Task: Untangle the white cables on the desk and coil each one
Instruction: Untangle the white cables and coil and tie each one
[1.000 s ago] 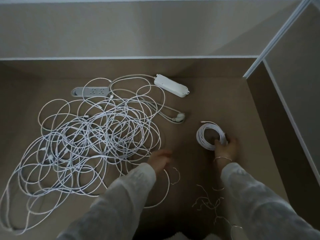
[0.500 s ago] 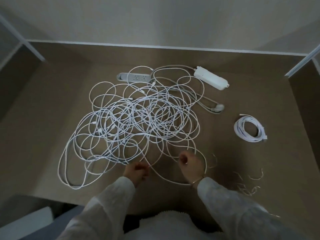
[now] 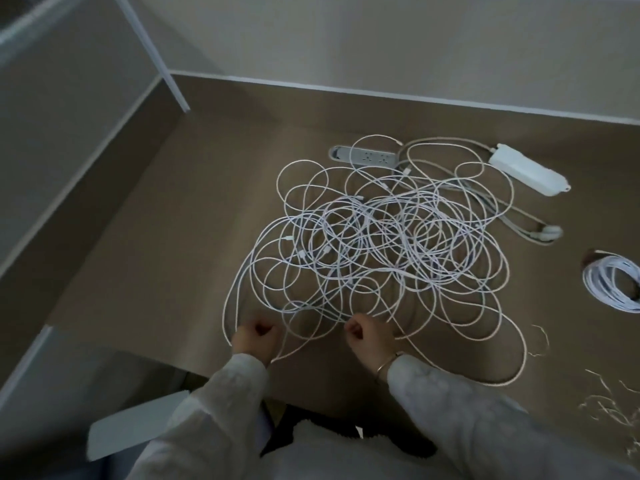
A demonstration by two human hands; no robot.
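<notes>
Gripping tangled cables [image 3: 381, 244], left hand [image 3: 254, 339] and right hand [image 3: 369, 337] sit fisted, knuckles up.

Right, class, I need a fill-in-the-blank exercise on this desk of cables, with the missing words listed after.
1. Both hands, left hand and right hand, are at the ___ edge of the tangle.
2. One finished coil lies to the ___ of the tangle.
3. The bracelet is on the ___ wrist.
4. Behind the tangle lies a grey power ___.

Missing words: near; right; right; strip
</notes>
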